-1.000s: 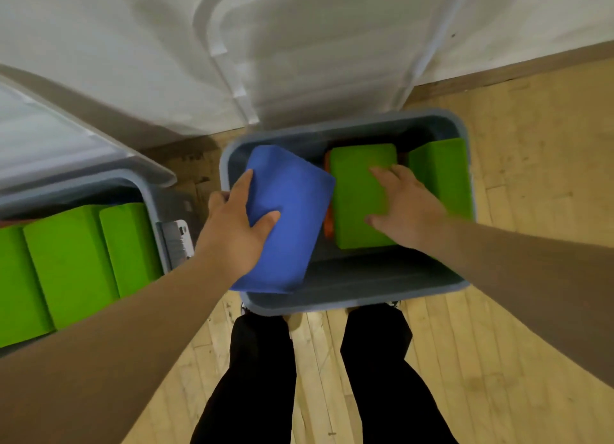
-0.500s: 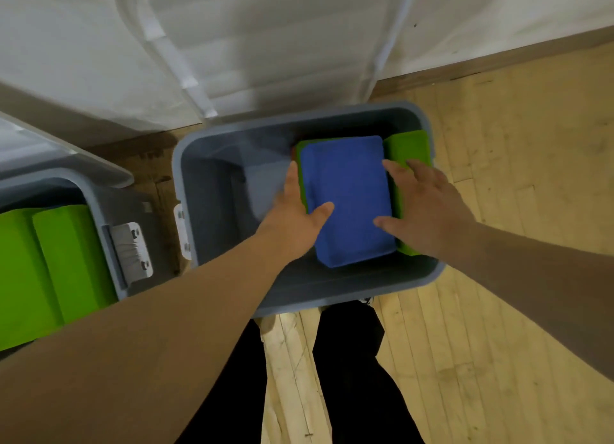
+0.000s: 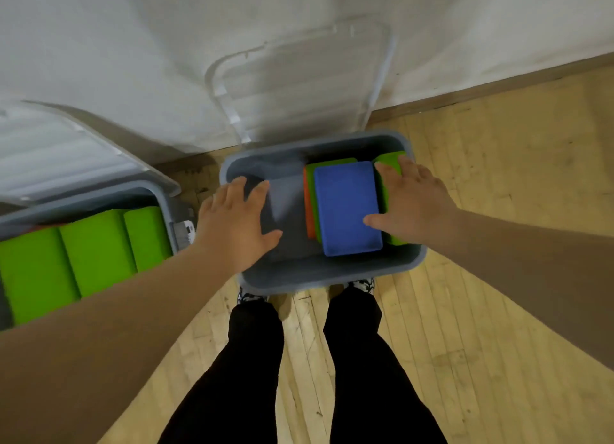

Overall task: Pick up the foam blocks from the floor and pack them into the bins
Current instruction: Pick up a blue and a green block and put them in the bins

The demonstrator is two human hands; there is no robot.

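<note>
A blue foam block (image 3: 347, 207) lies flat in the right half of the grey bin (image 3: 319, 277), on top of a green block (image 3: 310, 174) and an orange one (image 3: 308, 207). Another green block (image 3: 387, 159) stands against the bin's right wall. My right hand (image 3: 412, 199) is spread over that green block, its thumb touching the blue block's right edge. My left hand (image 3: 237, 226) hovers open over the bin's left side and holds nothing.
A second grey bin (image 3: 159, 194) at the left holds several green blocks (image 3: 96, 251). Clear lids (image 3: 299, 88) lean on the white wall behind both bins. My legs (image 3: 299, 360) stand on the wooden floor just in front of the bin.
My left hand set the blue block on the green one, let go and drew back to the left. My right hand shifted right onto the upright green block.
</note>
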